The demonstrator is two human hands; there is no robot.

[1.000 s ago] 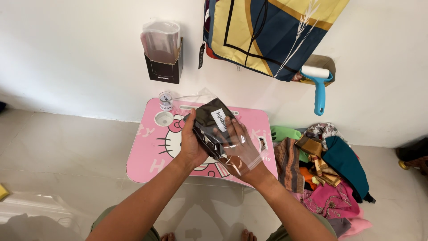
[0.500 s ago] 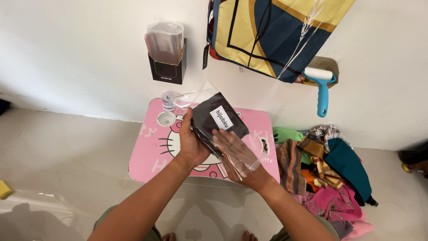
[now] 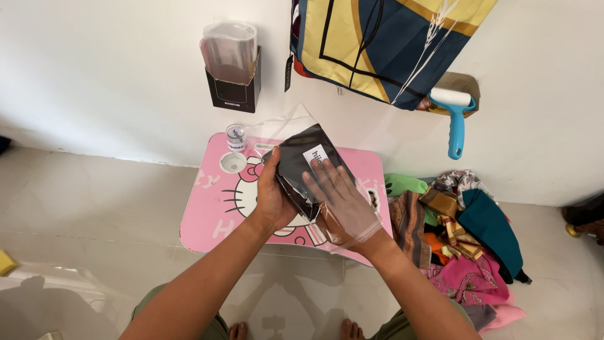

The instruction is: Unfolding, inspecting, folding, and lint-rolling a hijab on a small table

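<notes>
My left hand grips the left edge of a dark folded cloth with a white label, holding it tilted above the pink table. A clear plastic bag surrounds the cloth, and its upper end sticks out past it. My right hand lies flat on the cloth's lower right part with fingers spread. Clear plastic covers the hand down to the wrist, so it seems to be inside the bag.
A small tape roll stands at the table's back left, by a round cup recess. On the wall are a black holder of clear bags, a hanging patterned cloth and a blue lint roller. Colourful folded cloths lie on the floor to the right.
The bagged cloth has tipped up and shifted slightly away from me. My right hand has slid from the bag's lower end up onto the cloth, with plastic over it.
</notes>
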